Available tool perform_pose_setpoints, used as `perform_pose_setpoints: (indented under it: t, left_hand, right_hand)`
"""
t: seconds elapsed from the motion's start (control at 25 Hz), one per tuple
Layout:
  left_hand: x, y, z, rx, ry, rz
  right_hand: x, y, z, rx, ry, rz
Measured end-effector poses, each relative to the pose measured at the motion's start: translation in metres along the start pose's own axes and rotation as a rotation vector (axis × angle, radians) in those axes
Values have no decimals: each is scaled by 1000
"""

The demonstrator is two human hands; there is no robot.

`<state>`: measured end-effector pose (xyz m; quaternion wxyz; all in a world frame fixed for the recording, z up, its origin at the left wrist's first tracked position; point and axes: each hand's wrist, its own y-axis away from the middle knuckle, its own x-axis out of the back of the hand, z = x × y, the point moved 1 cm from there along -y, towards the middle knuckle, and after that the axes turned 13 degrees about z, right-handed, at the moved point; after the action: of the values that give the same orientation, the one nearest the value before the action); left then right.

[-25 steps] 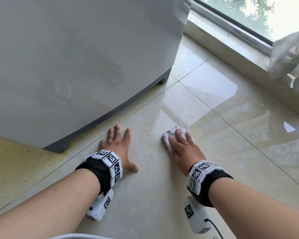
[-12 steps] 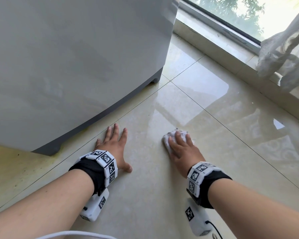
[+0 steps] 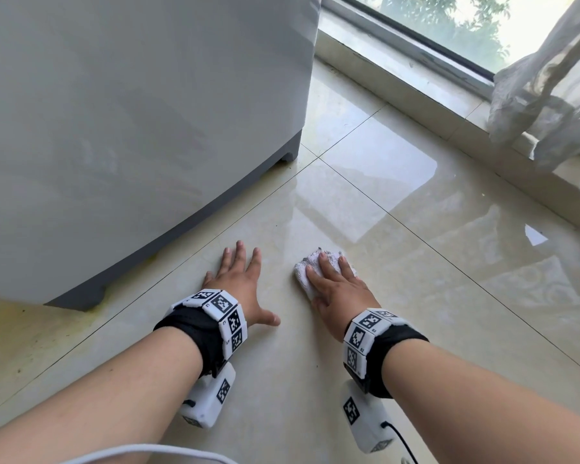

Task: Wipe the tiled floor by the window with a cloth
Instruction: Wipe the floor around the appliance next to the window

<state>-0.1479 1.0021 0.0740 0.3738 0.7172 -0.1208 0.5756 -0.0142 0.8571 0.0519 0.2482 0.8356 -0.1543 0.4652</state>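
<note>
Floor (image 3: pixel 416 296): glossy tile running from the machine's front out to its right. I judge the sheen could be wet, so a bracing palm may skid.
Machine (image 3: pixel 131 128): big grey appliance, my landmark. There is yellowish grime along its base and near foot, and a stroke kept out to its right would miss that strip.
Curtain (image 3: pixel 549 95): hangs far right of the machine, over the window ledge (image 3: pixel 416 85). It is well apart from the hands and only a snag risk if I wipe that far.
Left hand (image 3: pixel 238 286): flat on bare tile just in front of the machine's base, fingers spread and straight, holding nothing. It carries weight, so a slip here would tip me forward.
Right hand (image 3: pixel 339 293): to the right of the left hand, farther from the machine. The fingers lie straight and press down on the cloth, not curled round it.
Cloth (image 3: pixel 304 275): small white wad on the tile under the right fingers, in front of the machine and apart from it. With no grip on it, a fast stroke could leave it behind or bunch it up.
Cloth direction: the palm hides most of it. What shows seems to lie longways along the fingers, pointing away from me, roughly toward the machine's far foot.
Cable (image 3: pixel 406 443): trails from the right wristband and could drag over wiped tile.
</note>
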Motion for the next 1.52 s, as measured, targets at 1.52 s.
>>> perform_pose_setpoints:
  t: [1.52]
  left_hand:
    - [-42,-158,102,-261,67,-70]
  right_hand:
    - [-55,-55,162,-743,84,-6]
